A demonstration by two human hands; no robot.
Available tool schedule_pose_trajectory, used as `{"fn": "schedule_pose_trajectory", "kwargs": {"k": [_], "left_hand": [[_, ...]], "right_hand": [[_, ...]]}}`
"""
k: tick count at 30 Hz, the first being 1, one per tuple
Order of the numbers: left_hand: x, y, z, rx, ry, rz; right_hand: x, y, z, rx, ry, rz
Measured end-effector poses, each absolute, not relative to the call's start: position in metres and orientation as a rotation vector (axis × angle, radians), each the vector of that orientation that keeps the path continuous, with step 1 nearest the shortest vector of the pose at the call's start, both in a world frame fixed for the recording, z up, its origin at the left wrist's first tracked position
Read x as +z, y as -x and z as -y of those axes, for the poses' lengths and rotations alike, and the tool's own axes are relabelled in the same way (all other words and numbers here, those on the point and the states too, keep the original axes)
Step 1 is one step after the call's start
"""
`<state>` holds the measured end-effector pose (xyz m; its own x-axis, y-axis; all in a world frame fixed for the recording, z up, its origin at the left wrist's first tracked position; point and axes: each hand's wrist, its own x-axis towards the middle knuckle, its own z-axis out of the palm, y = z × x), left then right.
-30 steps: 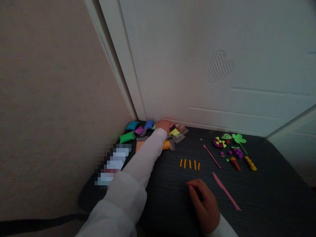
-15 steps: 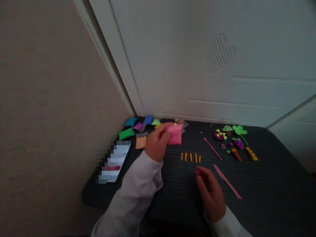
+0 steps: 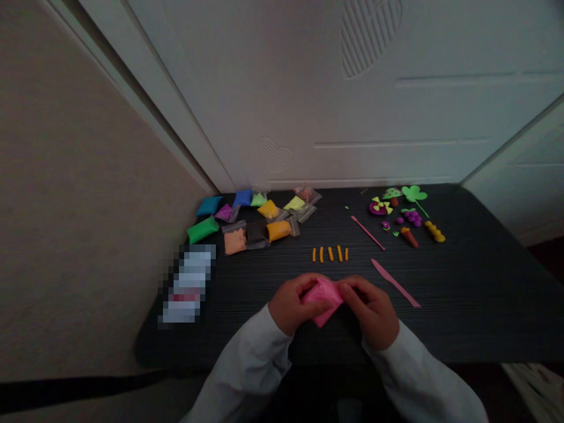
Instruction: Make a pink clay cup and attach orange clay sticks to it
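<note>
Between my two hands is a pink packet of modelling clay (image 3: pixel 324 302), held above the near part of the table. My left hand (image 3: pixel 295 302) is closed around its left side, thumb across the front. The fingertips of my right hand (image 3: pixel 372 308) pinch its upper right corner. Just beyond the hands lie several short orange clay strips (image 3: pixel 330 254) in a row. A pink plastic clay knife (image 3: pixel 395 283) rests to the right of them, and a thin pink modelling stick (image 3: pixel 368 232) lies farther back.
Bags of coloured clay, among them a green packet (image 3: pixel 202 230) and an orange packet (image 3: pixel 279 230), lie at the back left. A blurred-out phone-like object (image 3: pixel 187 285) is at the left edge. Small clay figures, including a green clover (image 3: pixel 414 194) and purple grapes (image 3: pixel 412 218), sit at the back right.
My left hand has brought the pink packet down and nearer from the back of the table. My right hand has closed on its corner. The view has tilted downward.
</note>
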<state>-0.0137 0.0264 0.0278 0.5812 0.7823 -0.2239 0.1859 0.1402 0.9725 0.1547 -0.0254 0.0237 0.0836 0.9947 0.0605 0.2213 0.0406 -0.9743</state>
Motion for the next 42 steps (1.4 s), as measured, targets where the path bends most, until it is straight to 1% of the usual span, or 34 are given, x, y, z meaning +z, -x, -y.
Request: {"fn": "schedule_pose_trajectory", "kwargs": {"k": [3, 5, 9, 15, 18, 23, 27, 34, 38, 42], "left_hand": [[0.028, 0.022, -0.024, 0.49, -1.443, -0.958], [0.03, 0.025, -0.023, 0.482, -1.56, -1.022], [0.028, 0.026, -0.02, 0.461, -1.674, -0.991], [0.025, 0.024, -0.017, 0.42, -1.741, -0.986], [0.031, 0.023, -0.019, 0.406, -1.716, -0.955], [0.038, 0.024, -0.019, 0.359, -1.574, -0.934], [0.037, 0.027, -0.017, 0.418, -1.455, -0.963], [0.033, 0.029, -0.018, 0.556, -1.324, -1.007], [0.027, 0.024, -0.016, 0.617, -1.018, -0.9], [0.022, 0.018, -0.014, 0.589, -0.987, -0.912]], "right_hand": [[0.025, -0.155, 0.026, 1.096, 1.348, 1.243], [0.025, -0.153, 0.026, 1.033, 1.336, 1.336], [0.026, -0.149, 0.026, 0.865, 1.268, 1.625], [0.028, -0.151, 0.026, 0.902, 1.292, 1.665], [0.03, -0.152, 0.027, 1.073, 1.32, 1.507], [0.026, -0.152, 0.026, 1.55, 1.199, 1.035], [0.023, -0.153, 0.026, 1.693, 1.138, 0.891], [0.03, -0.156, 0.025, 1.721, 1.188, 1.001], [0.03, -0.151, 0.026, 1.635, 1.191, 1.034], [0.027, -0.147, 0.026, 1.541, 1.283, 1.092]]}}
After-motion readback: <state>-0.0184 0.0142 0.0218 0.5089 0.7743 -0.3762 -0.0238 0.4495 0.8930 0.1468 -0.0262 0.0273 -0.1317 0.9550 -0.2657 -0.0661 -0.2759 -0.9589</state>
